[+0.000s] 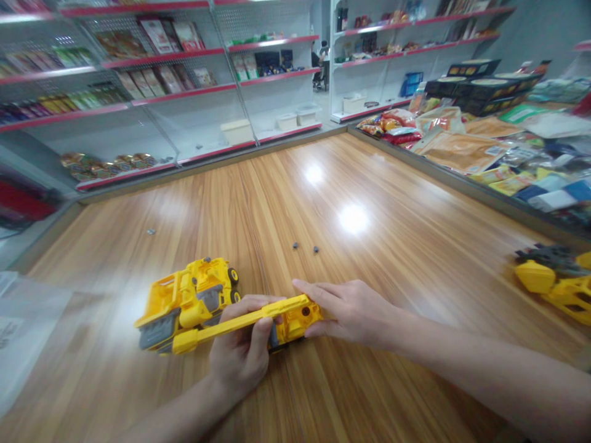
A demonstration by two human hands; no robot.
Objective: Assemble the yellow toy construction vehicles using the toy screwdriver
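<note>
A yellow toy construction truck [189, 301] lies on the wooden table [369, 277], with a long yellow arm piece [240, 323] running along its near side. My left hand [242, 351] is closed around the middle of that arm piece, thumb on top. My right hand [351, 311] rests at the truck's right end, fingers extended and pressed against the yellow end block [300, 317]. Two small dark screws [305, 248] lie on the table just beyond the hands.
Another yellow toy piece with grey parts [554, 280] sits at the right edge. A clear plastic bag [28, 332] lies at the left. One small screw [150, 232] rests farther left. Snack packets [462, 144] are piled at the right, shelves [184, 92] stand behind.
</note>
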